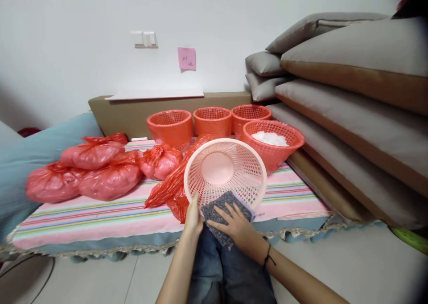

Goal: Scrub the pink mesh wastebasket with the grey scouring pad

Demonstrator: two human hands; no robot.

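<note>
A pale pink plastic basket [218,168] is tilted with its mouth facing me, above my lap at the edge of the striped cloth. My left hand [193,217] is closed around its lower left rim. Over the near rim lies a dark grey cloth [210,210] with a purple edge. My right hand [236,230] rests flat on this cloth with fingers spread, pressing it toward the basket. A crumpled red plastic bag [177,197] lies just left of the basket, partly hidden behind it.
Several red baskets stand behind; the right one [274,150] holds white material [270,138]. Tied red bags [110,181] sit at left on the striped cloth [133,217]. Large grey cushions [351,112] are stacked along the right side, and a blue cushion [75,128] lies at left.
</note>
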